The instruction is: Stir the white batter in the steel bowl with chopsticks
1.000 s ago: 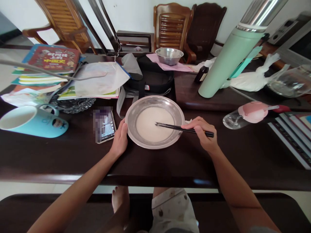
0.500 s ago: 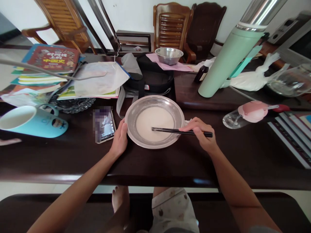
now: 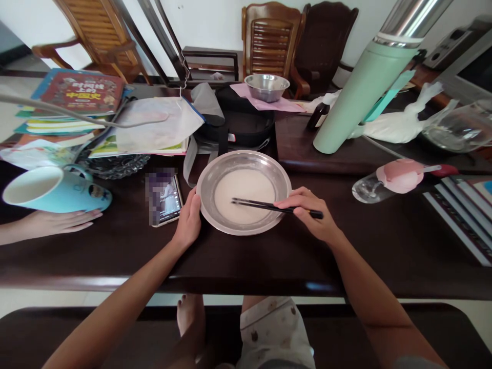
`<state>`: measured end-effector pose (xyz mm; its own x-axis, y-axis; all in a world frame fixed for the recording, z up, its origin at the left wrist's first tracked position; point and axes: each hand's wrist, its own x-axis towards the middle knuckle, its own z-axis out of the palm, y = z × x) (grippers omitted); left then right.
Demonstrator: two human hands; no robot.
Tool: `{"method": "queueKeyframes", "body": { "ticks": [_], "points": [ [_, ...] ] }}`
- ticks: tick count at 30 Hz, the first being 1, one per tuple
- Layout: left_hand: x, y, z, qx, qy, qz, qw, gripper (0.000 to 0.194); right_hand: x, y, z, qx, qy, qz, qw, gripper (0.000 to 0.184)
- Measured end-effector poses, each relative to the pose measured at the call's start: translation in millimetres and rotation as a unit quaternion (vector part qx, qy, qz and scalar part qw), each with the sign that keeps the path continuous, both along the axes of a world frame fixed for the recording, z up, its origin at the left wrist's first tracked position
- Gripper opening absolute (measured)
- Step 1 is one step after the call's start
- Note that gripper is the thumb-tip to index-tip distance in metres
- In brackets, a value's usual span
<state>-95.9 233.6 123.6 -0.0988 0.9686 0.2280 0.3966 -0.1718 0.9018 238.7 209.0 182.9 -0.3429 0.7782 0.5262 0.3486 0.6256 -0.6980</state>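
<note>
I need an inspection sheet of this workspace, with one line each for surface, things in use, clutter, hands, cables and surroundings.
Surface: dark, glossy table; no spill seen on its visible parts.
Things in use: bowl with whitish liquid; black chopsticks reach into it.
Clutter: books, phone and mug on the left; green flask and pink-lidded bottle on the right.
Hands: left hand holds the bowl's rim; right hand grips the chopsticks.
Cables: grey cable or tube near the books; its source is out of view.
Surroundings: wooden chairs beyond the table; another person's hand at the mug.
</note>
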Motion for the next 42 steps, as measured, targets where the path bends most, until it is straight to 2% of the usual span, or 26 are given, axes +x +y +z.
{"method": "queueKeyframes", "body": {
  "ticks": [3, 7, 9, 13, 16, 19, 21, 25, 29, 31, 36, 39, 42],
  "points": [
    [0.6, -0.4, 1.6, -0.005, 0.001, 0.0, 1.0, 0.071, -0.1, 0.9, -0.9, 0.001, -0.028, -0.018, 0.999, 0.032],
    [1.4, -0.8, 3.5, -0.008, -0.001, -0.005, 1.0, 0.074, 5.0, -1.2, 0.2, 0.026, 0.032, -0.07, 0.997, 0.037],
    [1.4, -0.8, 3.4, -0.006, -0.004, -0.005, 1.0, 0.075, 4.6, -1.8, 0.7, 0.023, 0.037, -0.059, 0.997, 0.041],
    [1.0, -0.9, 2.6, -0.005, -0.004, 0.001, 1.0, 0.072, -0.3, 0.2, -1.1, -0.001, -0.024, -0.01, 1.0, 0.036],
    [1.1, -1.0, 3.0, -0.006, 0.003, -0.003, 1.0, 0.074, 1.0, 0.5, -1.8, 0.006, -0.004, -0.044, 0.999, 0.032],
    [1.2, -1.1, 4.2, -0.006, 0.009, -0.008, 1.0, 0.076, 4.2, -1.4, 0.1, 0.01, 0.053, -0.077, 0.996, 0.04],
    [1.2, -1.1, 4.8, -0.006, 0.013, -0.007, 1.0, 0.076, 3.7, -2.1, 1.3, 0.003, 0.046, -0.053, 0.998, 0.043],
    [1.4, -0.9, 5.2, -0.006, 0.014, -0.001, 1.0, 0.077, -0.5, -0.4, 0.5, 0.002, -0.019, -0.003, 1.0, 0.035],
    [2.2, -1.3, 5.7, -0.01, 0.009, 0.001, 1.0, 0.079, 2.6, -0.5, -0.8, 0.02, 0.019, -0.061, 0.998, 0.034],
    [2.3, -1.7, 5.9, -0.009, 0.009, -0.001, 1.0, 0.078, 4.3, -1.7, 0.0, 0.027, 0.052, -0.065, 0.996, 0.038],
    [2.1, -1.8, 5.0, -0.003, 0.01, 0.0, 1.0, 0.074, 0.4, -1.0, 0.7, -0.002, -0.004, 0.004, 1.0, 0.034],
    [2.0, -1.7, 4.6, -0.003, 0.008, 0.0, 1.0, 0.074, 0.4, 0.1, 0.2, 0.006, -0.013, -0.022, 1.0, 0.03],
    [2.2, -1.9, 5.2, -0.008, 0.007, -0.002, 1.0, 0.076, 3.1, -1.1, 1.4, 0.029, 0.038, -0.062, 0.997, 0.037]
  ]
}}
